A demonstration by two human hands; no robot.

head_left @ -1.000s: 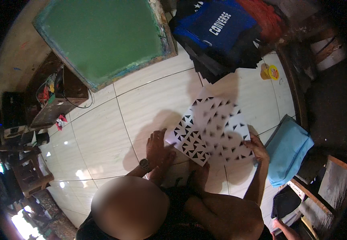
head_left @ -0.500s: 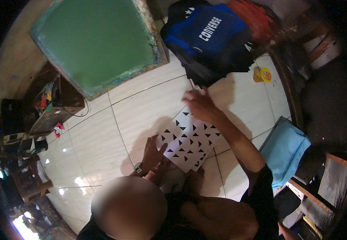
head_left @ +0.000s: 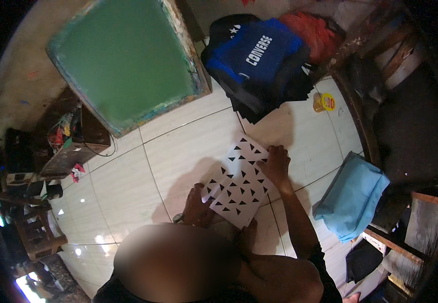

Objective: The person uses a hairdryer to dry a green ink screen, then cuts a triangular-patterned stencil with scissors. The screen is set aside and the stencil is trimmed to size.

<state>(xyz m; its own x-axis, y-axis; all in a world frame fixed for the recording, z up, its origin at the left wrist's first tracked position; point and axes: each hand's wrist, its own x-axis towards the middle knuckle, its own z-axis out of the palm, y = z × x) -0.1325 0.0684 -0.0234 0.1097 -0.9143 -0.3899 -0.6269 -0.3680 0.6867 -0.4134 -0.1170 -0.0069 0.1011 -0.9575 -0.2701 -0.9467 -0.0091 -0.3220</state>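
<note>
A white sheet (head_left: pixel 236 187) printed with scattered black triangles lies on the pale tiled floor (head_left: pixel 171 154), a crease or overlapping edge along its left side. My left hand (head_left: pixel 198 204) is closed at that left edge, fingers on the paper, with a watch partly showing at the wrist. My right hand (head_left: pixel 277 164) grips the upper right edge, its fingers curled onto the paper. Bare skin of legs and a blurred rounded area fill the bottom of the view behind the hands.
A green-coated framed panel (head_left: pixel 123 63) lies upper left, beside a wooden box (head_left: pixel 70 159) with cables. Farther right are dark and blue printed fabrics (head_left: pixel 264 81), red cloth (head_left: pixel 317 33) and a yellow-lidded cup (head_left: pixel 324 102). Light blue cloth (head_left: pixel 353 197) lies right, near wooden boards (head_left: pixel 428 222).
The paper, earlier spread wider with a faint sheet over it, is now a narrower rectangle. My right hand went up to its top, then came down to the upper right edge.
</note>
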